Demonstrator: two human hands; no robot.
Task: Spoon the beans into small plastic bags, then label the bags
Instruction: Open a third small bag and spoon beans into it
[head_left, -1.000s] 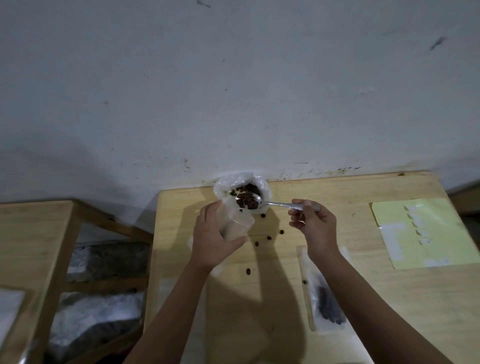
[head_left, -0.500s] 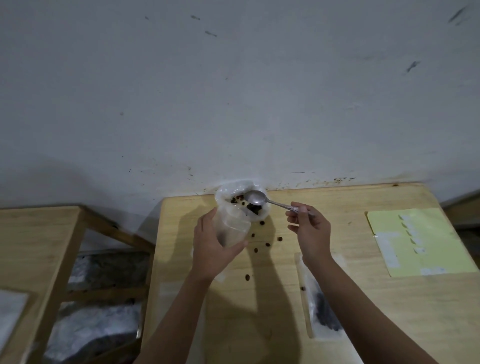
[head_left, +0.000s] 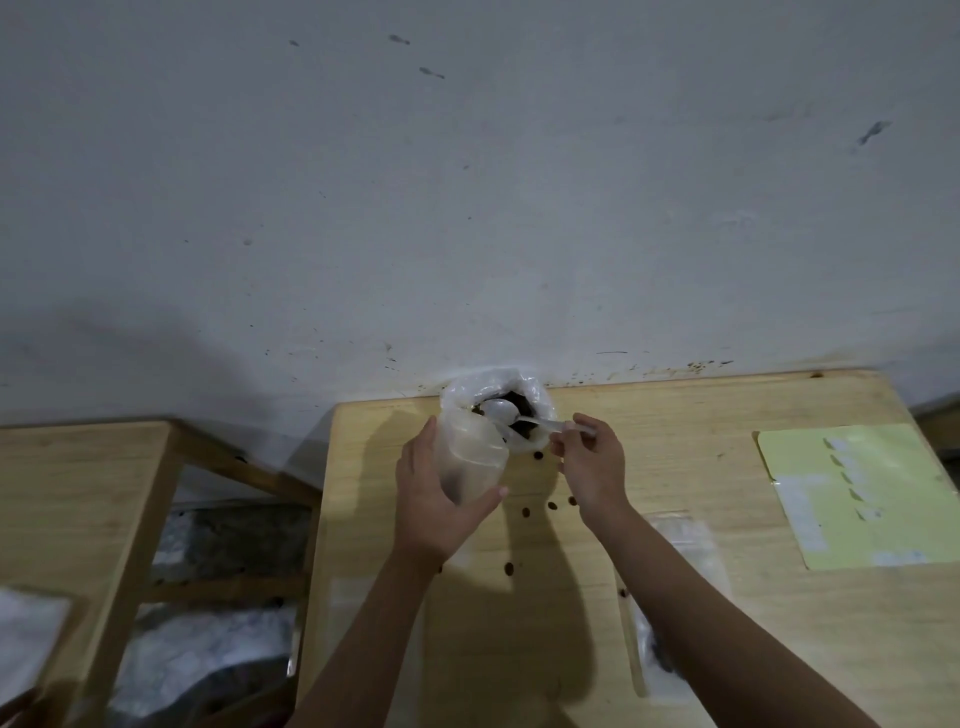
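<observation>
Both forearms entered from the lower edge of the frame and converged at centre. Nearest, along the right forearm, a filled small bag (head_left: 670, 644) lay flat on the counter (head_left: 727, 415), with dark beans showing through at its lower end. Loose beans (head_left: 525, 513) lay scattered on the wood between the two wrists.

The left hand (head_left: 434, 499) was raised with its back to the camera, its grip curled round a clear small plastic bag (head_left: 470, 460), thumb at the bag's lower right and fingers along its left side; a dark patch showed low inside the bag. The right hand (head_left: 592, 467) pinched the handle of a metal spoon (head_left: 501, 410) between thumb and fingertips, the bowl reaching left into the open mouth of the large bean bag (head_left: 537, 395).

That bag stood at the counter's far edge against the wall (head_left: 467, 182), with dark beans visible inside. A yellow label sheet (head_left: 878, 499) lay at centre right.
</observation>
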